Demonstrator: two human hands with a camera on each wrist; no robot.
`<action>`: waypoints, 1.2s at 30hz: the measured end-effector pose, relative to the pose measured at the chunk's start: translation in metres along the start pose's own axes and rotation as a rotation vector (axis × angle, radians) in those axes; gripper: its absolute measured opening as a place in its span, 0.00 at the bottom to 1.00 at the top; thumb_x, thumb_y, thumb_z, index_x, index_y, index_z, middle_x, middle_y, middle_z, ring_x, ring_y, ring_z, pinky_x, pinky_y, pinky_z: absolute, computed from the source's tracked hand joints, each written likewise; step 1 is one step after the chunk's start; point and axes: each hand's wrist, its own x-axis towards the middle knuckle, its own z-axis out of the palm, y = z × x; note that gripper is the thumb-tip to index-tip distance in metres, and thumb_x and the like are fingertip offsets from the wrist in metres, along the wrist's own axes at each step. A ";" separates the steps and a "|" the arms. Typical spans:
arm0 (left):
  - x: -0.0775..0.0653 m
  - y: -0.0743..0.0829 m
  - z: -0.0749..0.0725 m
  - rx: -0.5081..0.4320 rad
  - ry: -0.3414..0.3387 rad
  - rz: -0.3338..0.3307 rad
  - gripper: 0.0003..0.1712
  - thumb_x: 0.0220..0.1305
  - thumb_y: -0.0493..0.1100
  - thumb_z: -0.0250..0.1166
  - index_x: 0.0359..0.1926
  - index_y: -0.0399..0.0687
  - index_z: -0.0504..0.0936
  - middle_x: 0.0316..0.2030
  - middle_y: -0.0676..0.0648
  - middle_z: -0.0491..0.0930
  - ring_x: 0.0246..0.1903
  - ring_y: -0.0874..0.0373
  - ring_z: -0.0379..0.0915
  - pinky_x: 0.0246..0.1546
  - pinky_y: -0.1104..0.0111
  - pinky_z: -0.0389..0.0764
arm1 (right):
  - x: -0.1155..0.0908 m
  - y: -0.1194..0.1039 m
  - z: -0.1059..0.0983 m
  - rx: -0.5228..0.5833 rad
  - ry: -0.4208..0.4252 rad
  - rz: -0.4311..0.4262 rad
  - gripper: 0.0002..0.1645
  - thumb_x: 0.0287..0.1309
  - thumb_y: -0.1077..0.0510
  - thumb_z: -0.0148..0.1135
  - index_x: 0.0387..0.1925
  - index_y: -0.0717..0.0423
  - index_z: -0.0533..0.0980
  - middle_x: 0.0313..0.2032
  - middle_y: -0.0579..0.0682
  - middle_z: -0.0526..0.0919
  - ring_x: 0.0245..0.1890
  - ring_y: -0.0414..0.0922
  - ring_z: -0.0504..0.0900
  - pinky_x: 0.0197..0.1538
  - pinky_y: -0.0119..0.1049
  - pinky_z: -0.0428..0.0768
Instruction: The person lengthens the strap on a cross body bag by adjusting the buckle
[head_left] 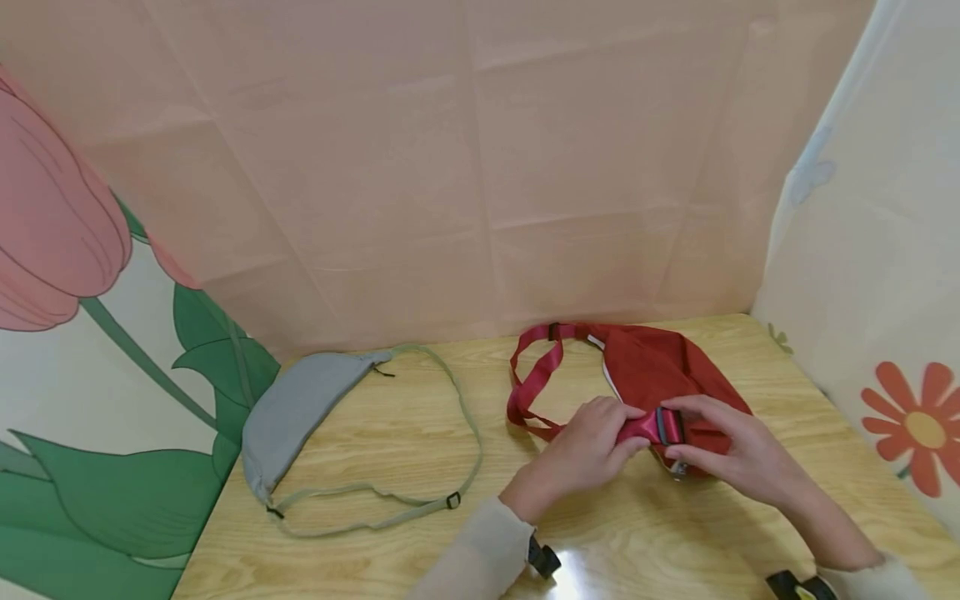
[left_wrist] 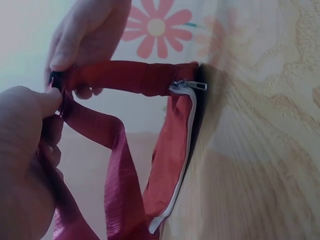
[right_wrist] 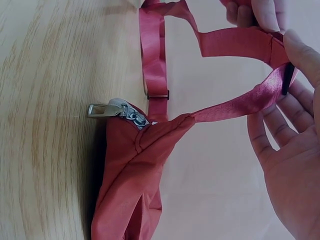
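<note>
A red waist bag [head_left: 660,367] lies at the right of the table, its magenta strap [left_wrist: 122,185] looping to the left. Above the bag's near edge, my left hand [head_left: 581,450] pinches the strap beside a dark buckle [head_left: 670,426]. On the buckle's other side, my right hand [head_left: 738,450] holds it between thumb and fingers. The buckle [right_wrist: 288,78] is partly covered by the fingers in the right wrist view. A metal zipper pull [right_wrist: 102,110] hangs at the bag's end. Farther along the strap sits a second dark slider [head_left: 553,331].
A grey waist bag [head_left: 303,417] lies on the left of the wooden table [head_left: 525,508], its pale green strap [head_left: 472,417] curving right with a black slider [head_left: 453,500]. Behind rises a pinkish sheet [head_left: 480,167]; a flower-printed sheet [head_left: 885,275] stands at the right.
</note>
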 end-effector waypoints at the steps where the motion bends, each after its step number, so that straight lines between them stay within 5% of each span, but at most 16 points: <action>1: 0.001 0.001 0.000 0.021 -0.008 0.003 0.22 0.78 0.53 0.52 0.64 0.47 0.73 0.51 0.54 0.77 0.53 0.63 0.69 0.58 0.77 0.66 | 0.000 0.000 0.000 0.002 0.002 0.004 0.37 0.42 0.68 0.81 0.56 0.47 0.79 0.47 0.38 0.83 0.42 0.32 0.83 0.44 0.19 0.77; 11: 0.003 0.005 0.000 0.237 -0.053 0.038 0.34 0.78 0.56 0.51 0.75 0.42 0.63 0.46 0.54 0.71 0.48 0.64 0.63 0.51 0.75 0.65 | -0.001 -0.003 -0.001 -0.004 0.009 0.008 0.37 0.42 0.66 0.81 0.57 0.50 0.79 0.47 0.42 0.83 0.42 0.31 0.82 0.45 0.17 0.76; 24: 0.009 0.010 -0.001 0.286 -0.094 0.068 0.38 0.78 0.58 0.49 0.77 0.41 0.58 0.48 0.55 0.69 0.45 0.65 0.58 0.47 0.76 0.62 | 0.001 -0.004 0.000 0.027 0.005 -0.018 0.39 0.41 0.68 0.81 0.58 0.52 0.78 0.48 0.44 0.84 0.43 0.32 0.83 0.45 0.18 0.76; 36: 0.003 0.001 -0.002 0.037 0.036 -0.014 0.28 0.72 0.58 0.61 0.64 0.48 0.71 0.53 0.54 0.76 0.51 0.64 0.68 0.57 0.78 0.65 | 0.000 -0.005 -0.002 -0.006 0.029 -0.010 0.38 0.40 0.67 0.82 0.57 0.50 0.79 0.44 0.40 0.84 0.42 0.30 0.82 0.45 0.18 0.76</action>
